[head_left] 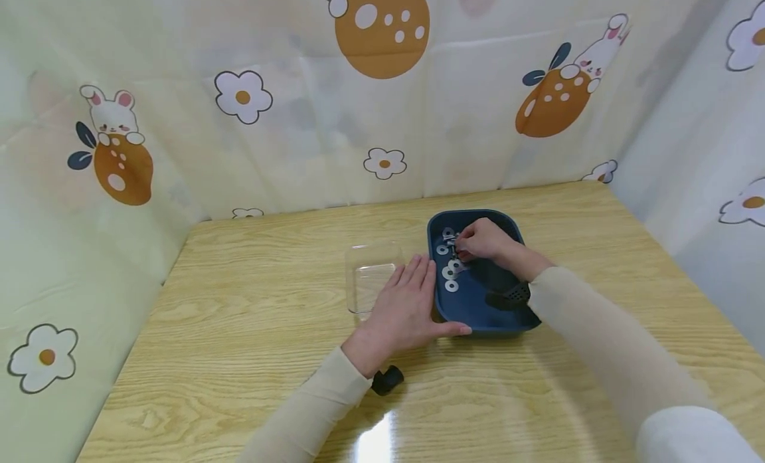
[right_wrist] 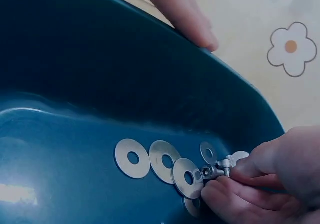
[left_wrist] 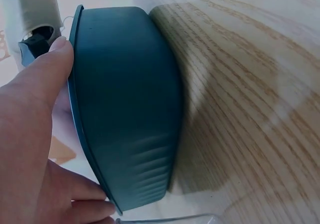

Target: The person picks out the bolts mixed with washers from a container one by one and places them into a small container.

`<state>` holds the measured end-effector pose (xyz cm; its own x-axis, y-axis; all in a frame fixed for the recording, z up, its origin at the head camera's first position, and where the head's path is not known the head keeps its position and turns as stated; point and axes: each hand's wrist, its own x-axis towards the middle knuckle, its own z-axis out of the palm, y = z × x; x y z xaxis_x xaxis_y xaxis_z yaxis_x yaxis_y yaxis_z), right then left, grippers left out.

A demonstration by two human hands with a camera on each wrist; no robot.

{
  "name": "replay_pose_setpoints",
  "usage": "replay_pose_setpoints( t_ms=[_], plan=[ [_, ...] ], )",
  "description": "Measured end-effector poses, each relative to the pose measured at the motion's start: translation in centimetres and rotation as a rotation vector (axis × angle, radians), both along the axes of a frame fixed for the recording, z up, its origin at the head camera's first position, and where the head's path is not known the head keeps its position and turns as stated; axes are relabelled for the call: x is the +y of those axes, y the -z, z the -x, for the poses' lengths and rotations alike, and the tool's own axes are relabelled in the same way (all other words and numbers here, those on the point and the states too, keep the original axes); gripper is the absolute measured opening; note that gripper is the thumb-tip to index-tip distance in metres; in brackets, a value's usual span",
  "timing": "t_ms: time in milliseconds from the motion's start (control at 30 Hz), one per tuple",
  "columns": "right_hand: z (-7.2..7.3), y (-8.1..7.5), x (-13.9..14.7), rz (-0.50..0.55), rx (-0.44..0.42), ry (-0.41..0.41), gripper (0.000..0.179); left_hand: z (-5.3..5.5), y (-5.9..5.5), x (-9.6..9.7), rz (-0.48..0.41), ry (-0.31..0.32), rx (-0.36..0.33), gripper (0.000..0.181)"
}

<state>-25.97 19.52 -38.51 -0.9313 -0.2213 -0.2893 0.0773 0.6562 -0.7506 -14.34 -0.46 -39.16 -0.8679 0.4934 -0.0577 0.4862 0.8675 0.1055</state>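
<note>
A dark blue plastic tub (head_left: pixel 478 313) stands on the wooden table with flat metal washers (right_wrist: pixel 132 157) and several small silver screws (right_wrist: pixel 212 172) in it. My left hand (head_left: pixel 403 310) rests along the tub's left rim, fingers extended and thumb at the near corner. In the left wrist view, that thumb and the fingertips touch the rim. Reaching inside the tub, my right hand (head_left: pixel 485 239) has its thumb and fingers pinched together at a silver screw beside the washers. The fingers partly cover the screws.
A clear plastic box (head_left: pixel 350 283) stands left of the tub, partly behind my left hand. The black object (head_left: pixel 388 380) near my left wrist appears to be strapped gear. A patterned cloth (head_left: pixel 299 151) hangs behind the table.
</note>
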Motion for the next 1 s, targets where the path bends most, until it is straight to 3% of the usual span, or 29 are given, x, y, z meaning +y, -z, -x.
replay_pose_setpoints(
  t_ms=[167, 467, 767, 1000],
  plan=[
    [0.3, 0.5, -0.5, -0.090, 0.066, 0.021, 0.029, -0.1, -0.3, 0.3, 0.030, 0.010, 0.015, 0.119],
    [0.6, 1.0, -1.3, -0.163, 0.073, 0.108, 0.024, -0.1, -0.3, 0.4, 0.024, 0.015, 0.003, 0.119],
    [0.8, 0.8, -2.1, -0.302, 0.145, 0.070, 0.020, 0.1, -0.3, 0.2, 0.035, 0.009, 0.011, 0.120],
    [0.9, 1.1, -2.7, -0.307, 0.129, 0.074, 0.018, 0.1, -0.4, 0.1, 0.036, 0.000, 0.002, 0.119]
  ],
)
